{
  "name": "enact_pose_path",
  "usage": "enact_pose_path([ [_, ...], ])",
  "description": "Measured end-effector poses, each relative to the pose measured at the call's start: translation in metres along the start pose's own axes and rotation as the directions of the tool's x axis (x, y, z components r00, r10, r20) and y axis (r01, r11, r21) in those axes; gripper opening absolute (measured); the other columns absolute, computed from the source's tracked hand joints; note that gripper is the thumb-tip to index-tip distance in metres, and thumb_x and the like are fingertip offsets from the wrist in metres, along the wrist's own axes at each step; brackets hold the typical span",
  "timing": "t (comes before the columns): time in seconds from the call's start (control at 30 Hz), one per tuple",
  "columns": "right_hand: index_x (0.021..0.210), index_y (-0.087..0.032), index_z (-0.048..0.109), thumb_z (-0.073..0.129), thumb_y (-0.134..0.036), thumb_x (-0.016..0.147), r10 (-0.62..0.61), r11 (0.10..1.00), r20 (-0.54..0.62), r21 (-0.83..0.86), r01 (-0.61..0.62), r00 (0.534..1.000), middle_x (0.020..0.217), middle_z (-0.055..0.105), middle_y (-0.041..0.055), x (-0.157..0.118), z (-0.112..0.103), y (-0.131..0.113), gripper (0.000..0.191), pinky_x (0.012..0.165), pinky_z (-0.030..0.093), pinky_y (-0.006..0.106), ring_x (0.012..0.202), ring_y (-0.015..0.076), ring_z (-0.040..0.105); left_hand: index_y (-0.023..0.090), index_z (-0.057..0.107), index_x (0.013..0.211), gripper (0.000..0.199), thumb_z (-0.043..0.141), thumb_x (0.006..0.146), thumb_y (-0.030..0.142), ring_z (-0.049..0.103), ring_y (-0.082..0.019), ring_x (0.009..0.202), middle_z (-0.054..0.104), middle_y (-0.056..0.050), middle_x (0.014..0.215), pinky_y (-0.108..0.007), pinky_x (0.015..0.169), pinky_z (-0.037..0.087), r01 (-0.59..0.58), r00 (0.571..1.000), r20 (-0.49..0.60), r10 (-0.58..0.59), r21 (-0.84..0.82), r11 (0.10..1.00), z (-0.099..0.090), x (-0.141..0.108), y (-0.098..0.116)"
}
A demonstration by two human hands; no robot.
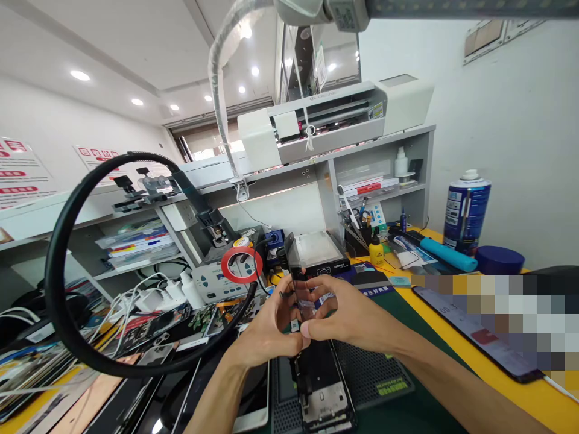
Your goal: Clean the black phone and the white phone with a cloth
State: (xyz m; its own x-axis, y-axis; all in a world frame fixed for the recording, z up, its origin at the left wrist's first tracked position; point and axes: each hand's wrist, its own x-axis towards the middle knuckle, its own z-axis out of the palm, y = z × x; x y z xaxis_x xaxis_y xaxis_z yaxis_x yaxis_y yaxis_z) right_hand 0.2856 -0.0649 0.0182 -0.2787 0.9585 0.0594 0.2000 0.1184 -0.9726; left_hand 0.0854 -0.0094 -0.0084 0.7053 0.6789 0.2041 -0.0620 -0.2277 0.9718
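Observation:
An opened phone (323,386) lies on a dark perforated pad (371,371) at the lower middle, its black and metallic inner side showing. Above its far end, my left hand (271,328) and my right hand (346,310) are close together with curled fingers. Between them they grip a thin, see-through dark panel (305,298) standing roughly upright. Both thumbs meet low down near a small pale label (295,325). Where the panel meets the phone is hidden by my fingers.
Left are a black hose loop (54,289), a control box (221,280) with a red tape ring (242,280), and piled phone parts. Right stand a yellow bottle (376,248), a blue spray can (465,211) and a lying phone (474,331). Shelves (384,144) rise behind.

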Motion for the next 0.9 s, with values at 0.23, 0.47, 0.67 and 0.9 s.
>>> enact_pose_path([
  [0.23, 0.124, -0.019, 0.056, 0.082, -0.031, 0.068, -0.024, 1.0, -0.034, 0.002, 0.024, 0.999, 0.116, 0.061, 0.0082, 0.003, 0.001, 0.009, 0.062, 0.066, 0.048, 0.027, 0.083, 0.0186, 0.064, 0.025, 0.035, 0.146, 0.088, 0.074, 0.067, 0.015, 0.058, -0.028, 0.109, 0.047, -0.015, 0.139, -0.036, 0.083, 0.051, -0.046, 0.998, 0.039, 0.048, -0.03, 0.998, 0.001, 0.003, 0.002],
  [0.47, 0.125, -0.019, 0.055, 0.081, -0.03, 0.07, 0.0, 1.0, -0.005, 0.005, 0.0, 1.0, 0.12, 0.06, 0.009, -0.002, -0.001, -0.002, 0.061, 0.07, 0.048, 0.029, 0.084, 0.018, 0.064, 0.023, 0.032, 0.146, 0.09, 0.074, 0.067, 0.015, 0.048, -0.032, 0.126, 0.047, -0.015, 0.137, -0.042, 0.096, 0.047, -0.044, 0.998, 0.035, 0.045, -0.038, 0.998, 0.002, 0.003, 0.003],
  [0.67, 0.125, -0.021, 0.056, 0.081, -0.032, 0.071, -0.024, 1.0, -0.023, 0.007, 0.025, 0.999, 0.118, 0.06, 0.0077, 0.0, 0.001, 0.004, 0.061, 0.072, 0.048, 0.029, 0.084, 0.0179, 0.064, 0.022, 0.037, 0.141, 0.082, 0.073, 0.068, 0.013, 0.044, -0.031, 0.13, 0.046, -0.013, 0.139, -0.043, 0.101, 0.044, -0.058, 0.997, 0.049, 0.061, -0.063, 0.996, 0.001, 0.003, 0.001],
  [0.9, 0.126, -0.02, 0.055, 0.08, -0.031, 0.072, 0.001, 1.0, 0.004, -0.005, -0.001, 1.0, 0.118, 0.06, 0.0076, -0.001, -0.001, -0.001, 0.061, 0.075, 0.047, 0.031, 0.087, 0.0194, 0.063, 0.02, 0.042, 0.134, 0.073, 0.071, 0.067, 0.012, 0.052, -0.031, 0.121, 0.049, -0.014, 0.136, -0.038, 0.089, 0.049, -0.027, 0.998, 0.051, 0.03, -0.052, 0.998, 0.001, 0.001, 0.003],
])
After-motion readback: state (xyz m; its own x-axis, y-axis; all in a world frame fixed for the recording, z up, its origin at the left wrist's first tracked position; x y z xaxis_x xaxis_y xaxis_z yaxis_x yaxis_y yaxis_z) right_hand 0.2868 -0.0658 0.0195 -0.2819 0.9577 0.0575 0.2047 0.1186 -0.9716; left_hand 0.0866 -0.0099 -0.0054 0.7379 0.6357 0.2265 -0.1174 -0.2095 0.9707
